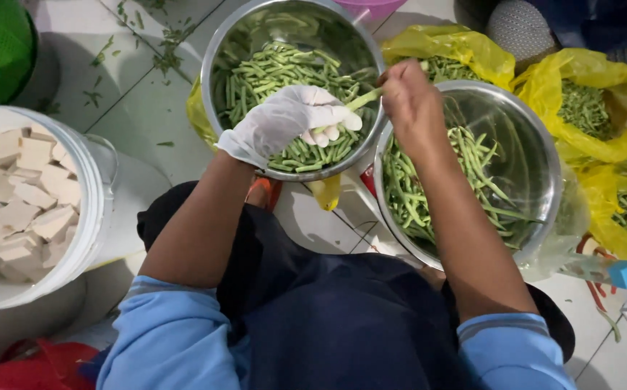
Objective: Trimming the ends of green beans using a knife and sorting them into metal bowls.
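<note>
Gloved left hand (284, 119) and bare right hand (411, 101) each pinch one green bean (360, 100) over the bowl of cut pieces (212, 54). A careless snap could flick pieces onto the tiled floor (129, 108), already littered with scraps.

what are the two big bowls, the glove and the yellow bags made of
The two round silver bowls look like polished steel: shiny, mirror-like walls. The white glove on the left hand seems thin latex or vinyl, wrinkled and slightly see-through. The crinkled yellow bags look like thin glossy plastic film.
</note>
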